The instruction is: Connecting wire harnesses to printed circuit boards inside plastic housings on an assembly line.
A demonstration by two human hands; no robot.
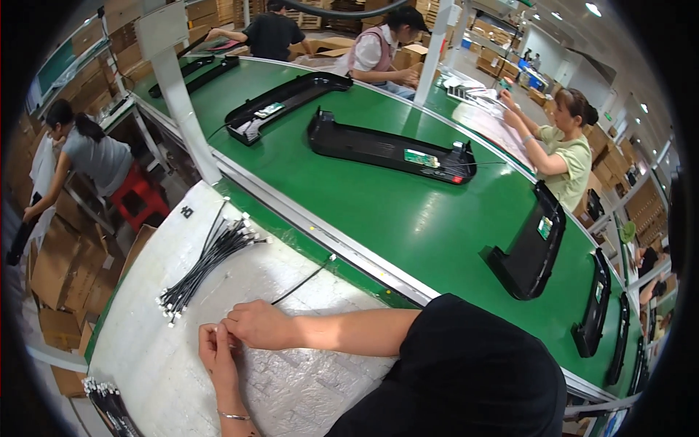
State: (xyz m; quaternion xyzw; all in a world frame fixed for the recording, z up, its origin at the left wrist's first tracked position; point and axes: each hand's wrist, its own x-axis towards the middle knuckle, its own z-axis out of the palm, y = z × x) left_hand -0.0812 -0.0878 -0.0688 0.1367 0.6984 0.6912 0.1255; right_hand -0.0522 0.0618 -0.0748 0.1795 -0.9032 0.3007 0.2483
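closely, left hand (216, 351) and right hand (261, 325) meet, fingers (232, 322) bent.

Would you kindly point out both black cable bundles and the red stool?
Upper cable bundle (202, 269): head view, middle strands.
Lower cable bundle (113, 408): head view, black strands.
Red stool (135, 186): head view, upper part.

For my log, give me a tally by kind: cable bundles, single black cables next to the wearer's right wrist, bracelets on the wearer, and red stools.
Cable bundles: 2
Single black cable: 1
Bracelet: 1
Red stool: 1
Total: 5
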